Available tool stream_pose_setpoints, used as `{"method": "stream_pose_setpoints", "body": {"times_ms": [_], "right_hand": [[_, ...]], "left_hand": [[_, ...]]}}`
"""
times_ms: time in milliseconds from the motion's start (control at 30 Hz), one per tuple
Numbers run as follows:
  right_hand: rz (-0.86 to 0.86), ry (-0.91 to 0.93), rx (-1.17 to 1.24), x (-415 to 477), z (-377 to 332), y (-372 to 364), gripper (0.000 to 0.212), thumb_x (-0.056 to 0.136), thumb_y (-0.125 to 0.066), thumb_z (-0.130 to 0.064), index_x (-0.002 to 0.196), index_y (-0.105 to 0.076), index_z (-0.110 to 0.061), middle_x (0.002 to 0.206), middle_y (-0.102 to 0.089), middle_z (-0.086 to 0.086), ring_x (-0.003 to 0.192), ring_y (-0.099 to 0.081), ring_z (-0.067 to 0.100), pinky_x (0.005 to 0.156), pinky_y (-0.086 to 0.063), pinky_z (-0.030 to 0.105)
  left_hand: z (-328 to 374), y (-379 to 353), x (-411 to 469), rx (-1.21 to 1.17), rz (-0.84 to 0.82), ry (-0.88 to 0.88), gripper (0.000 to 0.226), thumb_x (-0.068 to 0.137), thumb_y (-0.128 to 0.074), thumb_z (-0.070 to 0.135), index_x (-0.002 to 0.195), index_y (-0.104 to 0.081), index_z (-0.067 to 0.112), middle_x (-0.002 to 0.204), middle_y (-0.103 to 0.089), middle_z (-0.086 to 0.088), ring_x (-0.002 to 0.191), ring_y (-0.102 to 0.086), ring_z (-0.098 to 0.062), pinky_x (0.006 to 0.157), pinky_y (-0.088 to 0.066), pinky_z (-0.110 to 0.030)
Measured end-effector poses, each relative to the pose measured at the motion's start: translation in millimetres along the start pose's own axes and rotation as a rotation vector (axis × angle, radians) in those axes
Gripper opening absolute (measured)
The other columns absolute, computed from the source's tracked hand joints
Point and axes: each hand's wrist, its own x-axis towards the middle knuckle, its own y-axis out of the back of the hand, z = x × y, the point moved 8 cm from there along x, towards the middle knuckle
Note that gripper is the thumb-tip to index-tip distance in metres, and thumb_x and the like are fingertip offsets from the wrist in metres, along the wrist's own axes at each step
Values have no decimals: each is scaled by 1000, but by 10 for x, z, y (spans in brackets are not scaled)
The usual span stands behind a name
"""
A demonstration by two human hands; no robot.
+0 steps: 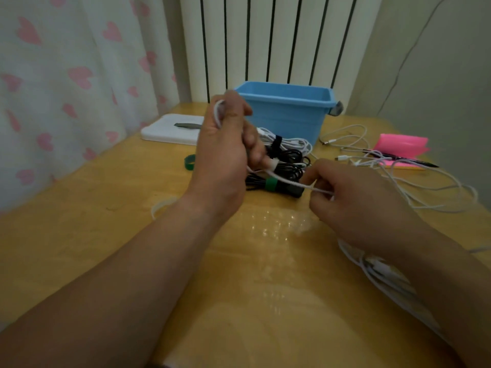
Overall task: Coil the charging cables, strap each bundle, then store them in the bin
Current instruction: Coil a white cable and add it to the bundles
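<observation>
My left hand (225, 144) is raised over the table and grips loops of a white charging cable (281, 180). The cable runs rightward to my right hand (353, 200), which pinches it between thumb and fingers. Beneath the hands lie a black cable bundle with a green strap (271, 184) and a white bundle with a black strap (276, 144). The blue bin (287, 107) stands just behind them. Loose white cables (398, 166) sprawl to the right. A loose green strap (190, 162) lies left of my left hand.
A white flat box (170, 131) sits at the back left of the wooden table (93, 208). A pink pouch (401, 146) with a pen lies at the right. Another white cable (382, 272) lies under my right forearm. A curtain and radiator stand behind.
</observation>
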Motion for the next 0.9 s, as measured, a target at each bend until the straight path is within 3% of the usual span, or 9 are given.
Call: {"method": "stream_pose_setpoints", "body": {"times_ms": [100, 200, 233, 333, 467, 600, 700, 833, 900], "right_hand": [[-97, -68, -128, 0, 180, 37, 20, 88, -63, -29, 103, -63, -41, 87, -66, -17, 85, -63, 13, 74, -53, 35], [-36, -108, -171, 40, 395, 169, 4, 96, -60, -35, 94, -64, -36, 83, -67, -14, 83, -65, 16, 72, -53, 36], [1, -106, -153, 56, 417, 207, 14, 100, -57, -40, 89, -63, -33, 81, -67, -13, 81, -64, 15, 70, -52, 37], [38, -65, 68, 79, 389, 195, 33, 104, -48, -51, 84, -64, -29, 81, -72, -15, 79, -65, 6, 75, -54, 40], [107, -25, 306, 46, 240, 184, 35, 109, -44, -46, 91, -66, -26, 75, -69, -7, 73, -64, 7, 73, -52, 37], [240, -8, 459, 7, 155, 308, 30, 112, -46, -39, 101, -68, -22, 75, -63, -15, 71, -62, 11, 66, -50, 34], [269, 12, 519, -14, 102, 338, 28, 113, -45, -38, 104, -69, -25, 73, -60, -22, 71, -60, 7, 68, -51, 37], [222, 64, 604, -37, -23, 290, 29, 113, -44, -35, 104, -67, -20, 67, -59, -21, 64, -57, 5, 62, -50, 35], [199, 33, 628, -31, -18, 231, 27, 112, -47, -37, 102, -63, -19, 68, -59, -11, 62, -58, 9, 61, -52, 35]], "left_hand": [[92, 235, 120, -26, 92, -50, 31, 116, -38, 45, 106, -50, 19, 67, -37, 3, 54, -30, -12, 43, -25, -25], [95, 421, 183, -25, 178, -32, 27, 115, -45, 42, 105, -49, 19, 67, -38, 4, 53, -30, -9, 42, -26, -23], [61, 425, 188, 8, 175, -9, 25, 115, -48, 40, 103, -50, 18, 67, -40, 5, 54, -31, -9, 42, -27, -22], [-82, 222, 118, 289, 49, 70, 28, 114, -50, 38, 97, -59, 18, 70, -50, 4, 60, -43, -10, 47, -34, -23], [-252, -118, -75, 667, -169, 107, 40, 114, -42, 49, 99, -64, 19, 74, -63, 11, 67, -56, -2, 60, -46, -21], [-314, -280, -187, 713, -302, 132, 29, 111, -48, 52, 108, -69, 32, 90, -72, 6, 69, -60, 2, 68, -50, -24], [-330, -392, -251, 721, -414, 137, 14, 108, -62, 42, 118, -71, 41, 107, -75, 17, 92, -69, 2, 73, -58, -18], [-371, -435, -302, 711, -467, 140, 24, 109, -61, 39, 119, -76, 23, 108, -78, -2, 98, -73, -12, 83, -60, -38], [-349, -410, -297, 682, -414, 156, 38, 112, -49, 48, 110, -75, 21, 103, -80, 2, 97, -74, -7, 81, -57, -35]]}}
